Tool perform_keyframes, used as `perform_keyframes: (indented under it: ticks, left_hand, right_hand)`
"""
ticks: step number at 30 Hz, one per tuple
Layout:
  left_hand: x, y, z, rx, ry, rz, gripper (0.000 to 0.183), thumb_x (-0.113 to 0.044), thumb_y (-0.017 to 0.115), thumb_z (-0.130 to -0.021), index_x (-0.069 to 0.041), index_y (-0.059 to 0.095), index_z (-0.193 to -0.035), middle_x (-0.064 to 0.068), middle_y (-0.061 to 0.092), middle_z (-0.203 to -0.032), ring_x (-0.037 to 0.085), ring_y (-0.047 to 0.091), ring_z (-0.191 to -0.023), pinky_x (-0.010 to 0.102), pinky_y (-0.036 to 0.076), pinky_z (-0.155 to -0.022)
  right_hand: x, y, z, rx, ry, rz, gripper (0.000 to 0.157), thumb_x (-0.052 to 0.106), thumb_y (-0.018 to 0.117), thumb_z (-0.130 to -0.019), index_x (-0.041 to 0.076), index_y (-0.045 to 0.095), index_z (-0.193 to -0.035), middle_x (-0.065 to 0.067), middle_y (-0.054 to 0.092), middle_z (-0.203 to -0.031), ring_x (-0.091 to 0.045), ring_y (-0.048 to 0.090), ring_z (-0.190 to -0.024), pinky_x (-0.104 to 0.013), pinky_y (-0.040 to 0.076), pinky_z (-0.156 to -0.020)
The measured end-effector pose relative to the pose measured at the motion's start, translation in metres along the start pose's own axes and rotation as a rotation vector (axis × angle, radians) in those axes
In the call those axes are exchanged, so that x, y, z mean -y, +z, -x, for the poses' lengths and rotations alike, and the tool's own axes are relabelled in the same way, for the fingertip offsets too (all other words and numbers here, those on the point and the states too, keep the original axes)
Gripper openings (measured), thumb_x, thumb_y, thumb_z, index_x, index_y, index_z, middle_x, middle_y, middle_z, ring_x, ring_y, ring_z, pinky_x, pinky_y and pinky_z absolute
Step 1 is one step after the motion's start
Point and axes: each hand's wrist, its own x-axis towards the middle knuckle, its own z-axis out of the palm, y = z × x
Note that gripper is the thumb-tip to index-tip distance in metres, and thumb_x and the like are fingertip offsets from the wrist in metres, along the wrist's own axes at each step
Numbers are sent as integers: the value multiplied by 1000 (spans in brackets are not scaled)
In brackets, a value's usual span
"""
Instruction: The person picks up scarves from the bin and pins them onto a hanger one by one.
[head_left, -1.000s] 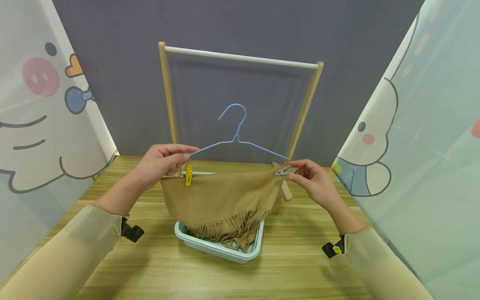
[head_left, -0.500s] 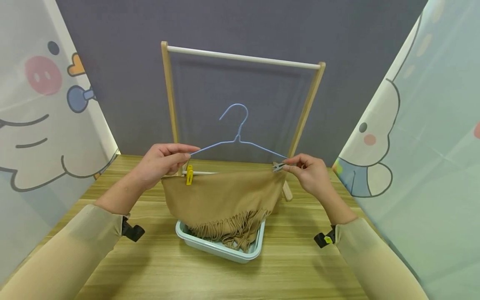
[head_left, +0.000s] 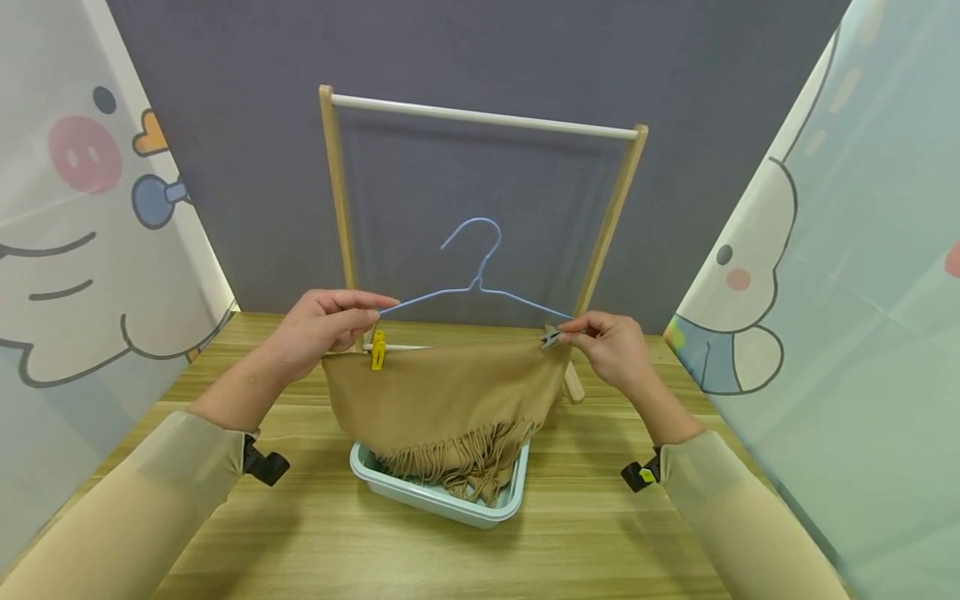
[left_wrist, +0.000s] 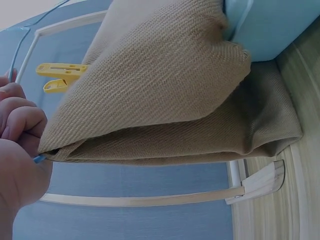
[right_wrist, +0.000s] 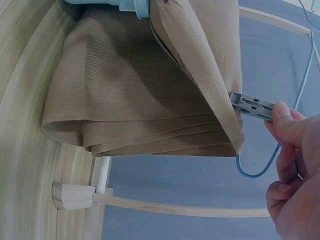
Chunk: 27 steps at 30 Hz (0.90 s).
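My left hand pinches the left end of a blue wire clothes hanger. Over the hanger's lower bar drapes a tan fringed scarf, its fringe hanging down into a pale blue basin. A yellow clothespin sits on the scarf's top edge beside the left hand. At the other end, my right hand pinches a grey clothespin between thumb and finger, its tip overlapping the scarf's upper right edge. In the right wrist view the hanger's bent right end shows past the cloth.
Behind the hanger stands a wooden rack with a white top bar. Everything rests on a wood-grain table. A grey panel closes the back, and cartoon-printed curtains flank both sides.
My right hand has moved left with the grey clothespin, bringing it onto the scarf's corner. The hanger's hook has dropped slightly. My left hand has stayed in place.
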Motion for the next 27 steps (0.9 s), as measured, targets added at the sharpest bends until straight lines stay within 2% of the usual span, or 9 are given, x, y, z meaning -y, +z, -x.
perform_keyframes:
  ticks: [4, 12, 15, 17, 21, 23, 27]
  left_hand:
    - [0, -1, 1, 31, 11, 53, 33, -5, 61, -110, -24, 85, -121, -2, 24, -60, 23, 12, -57, 41, 8, -49]
    - [0, -1, 1, 96, 45, 114, 35, -1, 58, -110, -20, 84, -122, 0, 23, -61, 23, 11, -56, 42, 6, -50]
    - [1, -2, 1, 126, 67, 131, 35, 1, 56, -110, -16, 84, -124, 1, 23, -61, 24, 11, -55, 42, 6, -50]
    - [2, -3, 1, 145, 80, 138, 36, 2, 55, -110, -15, 84, -125, 2, 24, -61, 24, 11, -54, 42, 6, -49]
    - [2, -4, 1, 168, 88, 147, 39, 3, 53, -109, -16, 84, -124, 2, 24, -61, 24, 11, -54, 42, 6, -49]
    - [2, -4, 1, 166, 76, 146, 40, 3, 53, -110, -17, 83, -125, 1, 25, -61, 24, 11, -54, 41, 6, -49]
    - [0, -4, 0, 120, 30, 132, 36, 0, 55, -110, -17, 83, -125, -1, 28, -62, 23, 13, -56, 40, 7, -50]
  right_hand:
    - [2, 3, 0, -12, -11, 21, 5, 12, 83, -99, 11, 87, -101, -11, 85, -99, -12, 50, -57, -25, 36, -51]
    - [5, 11, 1, -58, -110, 65, 4, 8, 84, -96, 7, 87, -99, -14, 85, -98, -3, 51, -56, -19, 35, -50]
    - [5, 14, 1, -78, -144, 71, 3, 6, 84, -96, 6, 87, -97, -13, 85, -99, -7, 54, -55, -17, 33, -48]
    - [4, 17, 1, -92, -173, 72, 3, 4, 84, -95, 6, 87, -96, -12, 85, -98, -13, 63, -57, -15, 33, -48]
    - [2, 20, 2, -151, -271, 83, 10, -4, 82, -94, 5, 87, -95, -12, 85, -97, -28, 80, -71, -11, 34, -49]
    - [1, 22, 2, -194, -338, 91, 13, -7, 81, -94, 4, 87, -95, -12, 85, -97, -32, 83, -77, -10, 35, -50]
    - [-2, 25, 2, -273, -460, 102, 13, -9, 83, -91, 3, 86, -94, -12, 85, -97, -32, 84, -81, -8, 46, -56]
